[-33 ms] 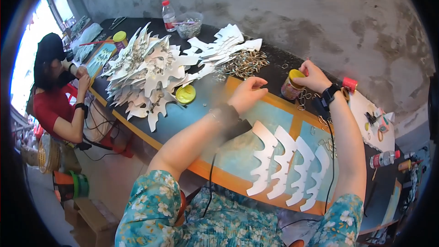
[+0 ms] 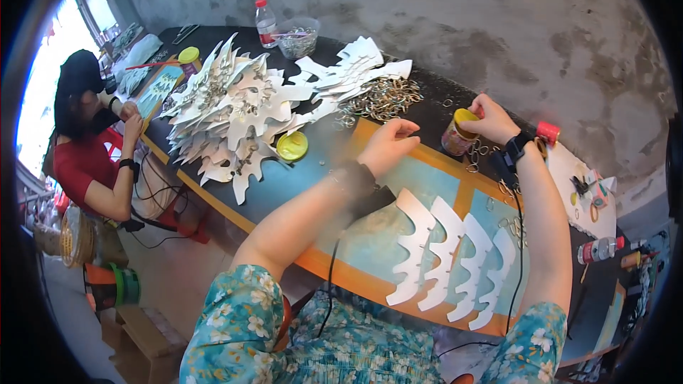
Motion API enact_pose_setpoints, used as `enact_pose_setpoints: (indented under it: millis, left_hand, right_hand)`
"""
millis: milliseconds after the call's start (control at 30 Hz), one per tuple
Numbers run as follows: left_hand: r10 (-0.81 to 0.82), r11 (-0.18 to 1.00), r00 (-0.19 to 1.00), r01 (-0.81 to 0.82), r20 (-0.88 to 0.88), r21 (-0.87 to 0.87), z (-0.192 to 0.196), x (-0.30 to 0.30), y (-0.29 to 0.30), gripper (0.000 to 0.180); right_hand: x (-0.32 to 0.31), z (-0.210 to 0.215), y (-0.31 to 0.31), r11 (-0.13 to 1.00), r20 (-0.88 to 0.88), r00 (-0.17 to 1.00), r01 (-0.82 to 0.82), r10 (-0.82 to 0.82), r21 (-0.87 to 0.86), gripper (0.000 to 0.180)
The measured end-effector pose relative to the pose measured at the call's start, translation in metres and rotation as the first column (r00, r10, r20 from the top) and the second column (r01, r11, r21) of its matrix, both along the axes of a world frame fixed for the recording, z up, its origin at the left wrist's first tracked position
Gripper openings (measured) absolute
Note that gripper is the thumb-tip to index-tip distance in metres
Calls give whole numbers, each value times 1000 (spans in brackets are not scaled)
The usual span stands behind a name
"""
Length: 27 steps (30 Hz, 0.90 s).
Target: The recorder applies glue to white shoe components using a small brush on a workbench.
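Your right hand [image 2: 492, 122] meets the top of the jar [image 2: 457, 141], far side of the board [image 2: 427, 181] — gripping or not, I can't tell. Keep the jar upright — your left hand [image 2: 386, 149], loosely open, clear of the white strips [image 2: 450, 242].

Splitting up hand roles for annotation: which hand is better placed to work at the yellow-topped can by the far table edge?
Likely the right hand: it is right at the yellow top of the can. The left hand is apart from it, nearer the pile of metal rings.
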<state>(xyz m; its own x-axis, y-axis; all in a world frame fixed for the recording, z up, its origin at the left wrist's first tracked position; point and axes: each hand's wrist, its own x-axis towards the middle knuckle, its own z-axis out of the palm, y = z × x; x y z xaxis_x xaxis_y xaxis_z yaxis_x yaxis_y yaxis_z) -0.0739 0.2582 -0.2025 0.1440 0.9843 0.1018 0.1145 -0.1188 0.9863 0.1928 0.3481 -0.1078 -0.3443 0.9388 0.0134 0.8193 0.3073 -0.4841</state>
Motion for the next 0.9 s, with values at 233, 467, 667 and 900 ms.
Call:
enact_pose_setpoints:
  millis: [233,467,667,900]
  left_hand:
    - [2,999,996,2,86,-40,-8,4,0,29]
    - [40,999,987,-35,155,-34,-18,2,4,27]
    - [66,997,993,-70,94,39,-26,12,8,28]
    - [99,990,992,-106,84,90,-24,10,2,22]
  right_hand:
    - [5,-5,18,999,-54,999,0,-2,-45,38]
    - [7,-24,27,997,-170,984,-59,49,-55,40]
    - [15,-32,26,999,-249,968,-28,38,44,37]
    - [15,-22,11,904,-350,914,-39,204,425,18]
